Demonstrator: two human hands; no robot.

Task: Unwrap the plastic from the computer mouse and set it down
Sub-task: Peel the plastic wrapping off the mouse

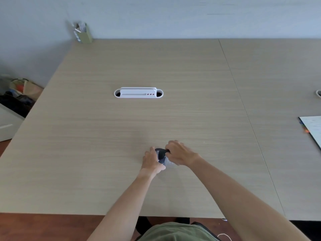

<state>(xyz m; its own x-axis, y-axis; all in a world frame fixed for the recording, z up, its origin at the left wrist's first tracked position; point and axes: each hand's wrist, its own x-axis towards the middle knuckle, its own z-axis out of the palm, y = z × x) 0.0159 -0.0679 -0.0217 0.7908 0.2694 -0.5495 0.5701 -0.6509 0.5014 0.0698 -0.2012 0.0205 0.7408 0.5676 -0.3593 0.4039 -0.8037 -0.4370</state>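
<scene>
A dark computer mouse (161, 152) lies between my two hands on the light wooden table (121, 127), partly inside clear plastic wrap (168, 163). My left hand (151, 160) grips the wrapped near end from the left. My right hand (179, 153) pinches the mouse's bare far end from the right. Only the top of the mouse shows; fingers and plastic hide the rest.
A white cable-port cover (138, 92) is set into the table's middle. A green pen holder (83, 33) stands at the far left corner. A white notepad (312, 130) lies at the right edge. Bags (19, 94) sit on the floor at left.
</scene>
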